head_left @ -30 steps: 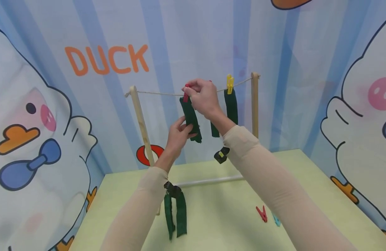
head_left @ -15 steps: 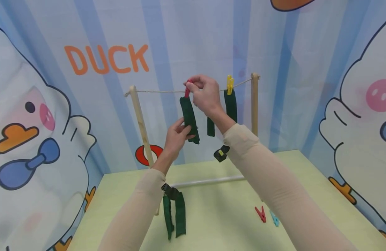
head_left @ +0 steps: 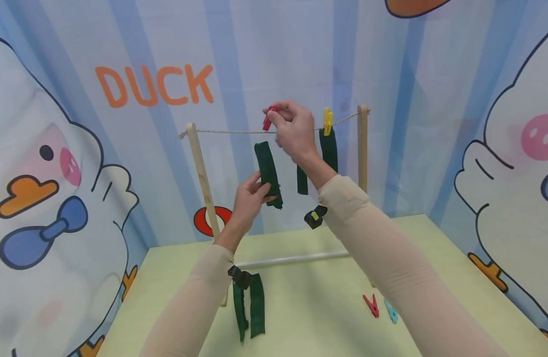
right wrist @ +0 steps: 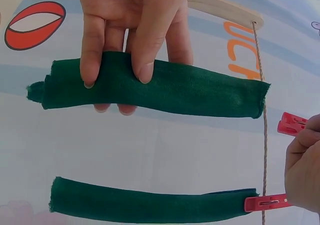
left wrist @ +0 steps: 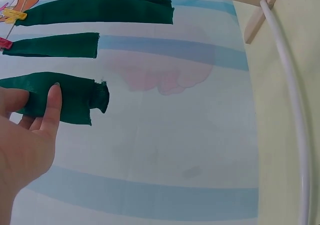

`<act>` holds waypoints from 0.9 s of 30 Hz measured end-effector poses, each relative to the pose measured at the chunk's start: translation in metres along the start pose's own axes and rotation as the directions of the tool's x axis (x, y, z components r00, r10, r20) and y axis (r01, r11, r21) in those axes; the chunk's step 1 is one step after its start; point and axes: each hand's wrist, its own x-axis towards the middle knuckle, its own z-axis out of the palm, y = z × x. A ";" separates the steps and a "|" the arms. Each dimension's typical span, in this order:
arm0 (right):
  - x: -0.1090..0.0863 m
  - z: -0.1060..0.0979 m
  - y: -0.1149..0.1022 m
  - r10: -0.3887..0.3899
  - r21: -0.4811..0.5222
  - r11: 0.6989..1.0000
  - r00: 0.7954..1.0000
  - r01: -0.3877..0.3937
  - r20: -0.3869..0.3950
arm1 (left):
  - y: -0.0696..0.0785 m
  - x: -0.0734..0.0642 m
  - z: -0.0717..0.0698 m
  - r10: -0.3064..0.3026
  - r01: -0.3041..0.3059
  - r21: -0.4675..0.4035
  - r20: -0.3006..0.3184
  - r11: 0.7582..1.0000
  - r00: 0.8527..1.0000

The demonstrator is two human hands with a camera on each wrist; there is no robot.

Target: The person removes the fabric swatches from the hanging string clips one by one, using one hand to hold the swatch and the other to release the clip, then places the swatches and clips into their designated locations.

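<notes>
Pinching strip [right wrist: 155,97] in front of line [head_left: 229,132] with left hand [head_left: 248,201]; gripping clip [right wrist: 288,125], now parted from strip, above line with right hand [head_left: 296,130].

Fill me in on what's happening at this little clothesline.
A person's left grip holds an unclipped green strip, while the right grip pinches a red clothespin, apart from the strip. Two other strips hang from the line, one by a yellow clothespin, one by a second red clothespin. More green cloth lies on the table, with a loose red clothespin and a blue clothespin.
</notes>
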 end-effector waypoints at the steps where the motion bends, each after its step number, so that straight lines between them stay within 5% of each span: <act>1: 0.000 0.000 -0.001 -0.001 0.006 1.000 1.000 0.001 0.000 | 0.001 0.000 0.000 0.002 -0.002 0.003 0.000 1.000 1.000; 13: -0.009 -0.004 -0.002 0.016 0.029 0.999 1.000 -0.016 0.009 | -0.004 -0.009 -0.002 0.040 -0.040 -0.014 0.004 0.999 0.999; 27: -0.040 -0.021 0.010 -0.046 0.019 0.999 0.999 0.046 -0.010 | -0.014 -0.030 -0.004 -0.011 0.009 -0.063 -0.019 0.998 1.000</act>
